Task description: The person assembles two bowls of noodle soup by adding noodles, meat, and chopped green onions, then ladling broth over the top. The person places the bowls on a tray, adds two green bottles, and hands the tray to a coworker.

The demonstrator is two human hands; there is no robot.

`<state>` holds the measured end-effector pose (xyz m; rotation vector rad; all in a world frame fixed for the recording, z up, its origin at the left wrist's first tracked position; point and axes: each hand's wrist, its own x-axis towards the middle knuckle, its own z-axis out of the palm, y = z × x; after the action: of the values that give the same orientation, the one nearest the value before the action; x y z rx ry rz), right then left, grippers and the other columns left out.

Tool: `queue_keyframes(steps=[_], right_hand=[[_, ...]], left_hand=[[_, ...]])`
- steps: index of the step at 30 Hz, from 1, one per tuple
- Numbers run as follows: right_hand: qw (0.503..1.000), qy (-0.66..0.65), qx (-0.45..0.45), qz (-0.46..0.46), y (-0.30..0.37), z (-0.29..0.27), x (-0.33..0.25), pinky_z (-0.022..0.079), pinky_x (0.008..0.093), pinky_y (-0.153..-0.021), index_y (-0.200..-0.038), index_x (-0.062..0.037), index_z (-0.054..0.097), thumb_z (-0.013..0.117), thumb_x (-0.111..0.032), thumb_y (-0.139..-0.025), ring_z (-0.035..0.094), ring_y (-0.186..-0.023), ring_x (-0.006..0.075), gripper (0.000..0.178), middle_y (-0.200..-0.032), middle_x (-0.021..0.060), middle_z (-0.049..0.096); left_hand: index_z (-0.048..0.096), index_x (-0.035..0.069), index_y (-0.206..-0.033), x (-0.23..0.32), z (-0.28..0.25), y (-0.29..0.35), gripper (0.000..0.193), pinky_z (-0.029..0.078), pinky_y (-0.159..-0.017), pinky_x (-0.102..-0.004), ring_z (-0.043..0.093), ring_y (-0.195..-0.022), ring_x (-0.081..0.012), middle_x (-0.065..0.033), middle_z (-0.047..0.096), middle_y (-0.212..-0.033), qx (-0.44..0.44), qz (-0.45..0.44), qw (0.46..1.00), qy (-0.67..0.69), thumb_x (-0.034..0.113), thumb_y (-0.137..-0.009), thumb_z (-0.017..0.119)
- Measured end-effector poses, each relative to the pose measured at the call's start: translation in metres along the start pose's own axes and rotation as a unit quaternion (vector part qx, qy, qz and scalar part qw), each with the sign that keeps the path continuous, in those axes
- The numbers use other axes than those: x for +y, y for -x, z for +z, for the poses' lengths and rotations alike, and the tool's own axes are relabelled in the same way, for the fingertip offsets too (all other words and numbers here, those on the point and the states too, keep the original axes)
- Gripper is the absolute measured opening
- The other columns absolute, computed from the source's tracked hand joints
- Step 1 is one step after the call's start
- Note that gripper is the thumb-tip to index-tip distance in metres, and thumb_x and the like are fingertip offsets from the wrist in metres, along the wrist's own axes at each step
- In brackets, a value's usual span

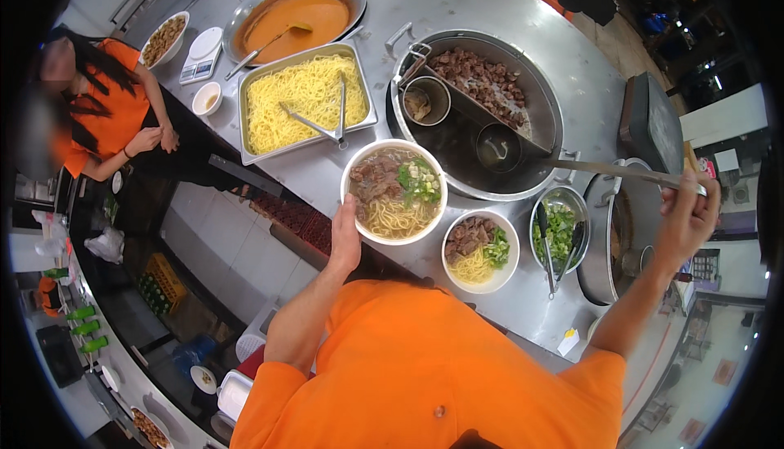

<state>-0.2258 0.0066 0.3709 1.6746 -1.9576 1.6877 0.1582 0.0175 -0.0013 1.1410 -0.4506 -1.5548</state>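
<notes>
My left hand (347, 241) grips the side of a white bowl (400, 241) at the counter's near edge. The bowl holds noodles in broth, meat pieces and chopped green onion. My right hand (688, 212) is closed round the end of a long-handled ladle (604, 169). The ladle's cup sits low inside a large divided pot (545, 81), with dark broth around it. Meat chunks fill the pot's far compartment, and a metal cup (426, 99) hangs at its left. Near my body stands a second white bowl (482, 289) with noodles, meat and green onion.
A tray (306, 142) of yellow noodles with tongs and a pan (360, 4) of orange sauce stand at left. To the right are a metal bowl (585, 224) of green onion and a tall pot (600, 245). A person in orange (122, 114) stands beyond the counter's left edge.
</notes>
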Motion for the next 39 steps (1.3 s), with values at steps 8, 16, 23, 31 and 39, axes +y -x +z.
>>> queue_keyframes(steps=[8,16,23,31,39], right_hand=[[0.991,-0.057,-0.091,0.076,0.046,0.075,0.062,0.041,0.0194,-0.051,-0.092,-0.006,0.056,0.066,-0.013,-0.105,0.057,-0.059,0.0035,0.018,-0.067,-0.0026,0.056],[0.989,0.016,-0.131,0.067,0.086,0.123,0.095,0.049,0.0248,-0.051,-0.087,-0.004,0.054,0.068,-0.013,-0.104,0.061,-0.059,0.0058,0.024,-0.065,0.0001,0.059],[0.968,0.055,-0.237,0.061,0.106,0.167,0.152,0.051,0.0345,-0.054,-0.088,0.0007,0.051,0.069,-0.015,-0.103,0.07,-0.063,0.0204,0.028,-0.077,0.0145,0.058],[0.95,0.115,-0.284,-0.058,0.107,0.214,0.208,0.049,0.0503,-0.074,-0.087,0.0015,0.051,0.065,-0.008,-0.098,0.059,-0.084,0.0456,0.02,-0.086,0.0227,0.055],[0.894,0.116,-0.397,-0.172,0.105,0.24,0.25,0.053,0.0514,-0.08,-0.092,0.0001,0.055,0.062,-0.005,-0.093,0.064,-0.091,0.0426,0.009,-0.092,0.0195,0.061]], left_hand=[[0.049,-0.006,-0.145,-0.004,-0.069,-0.019,0.062,0.053,-0.103,-0.0339,0.064,-0.122,-0.0182,-0.0119,0.062,-0.135,-0.028,-0.045,0.997,-0.048,0.046,-0.112,0.05],[0.065,-0.01,-0.121,0.006,-0.072,-0.053,0.056,0.05,-0.086,-0.0317,0.059,-0.095,-0.0127,-0.0081,0.067,-0.104,0.007,0.011,0.964,-0.265,0.044,-0.113,0.049],[0.068,-0.012,-0.111,0.014,-0.069,-0.073,0.064,0.05,-0.083,-0.0415,0.061,-0.085,-0.024,-0.0211,0.071,-0.09,0.022,0.038,0.945,-0.324,0.048,-0.112,0.046],[0.06,-0.004,-0.134,0.007,-0.061,-0.049,0.058,0.054,-0.085,-0.0389,0.066,-0.098,-0.0276,-0.014,0.07,-0.12,0.116,0.081,0.962,-0.232,0.047,-0.114,0.043],[0.056,-0.003,-0.141,0.016,-0.012,0.059,0.053,0.056,-0.09,-0.033,0.071,-0.104,-0.0194,-0.015,0.072,-0.116,-0.284,-0.165,0.874,-0.358,0.037,-0.108,0.062]])
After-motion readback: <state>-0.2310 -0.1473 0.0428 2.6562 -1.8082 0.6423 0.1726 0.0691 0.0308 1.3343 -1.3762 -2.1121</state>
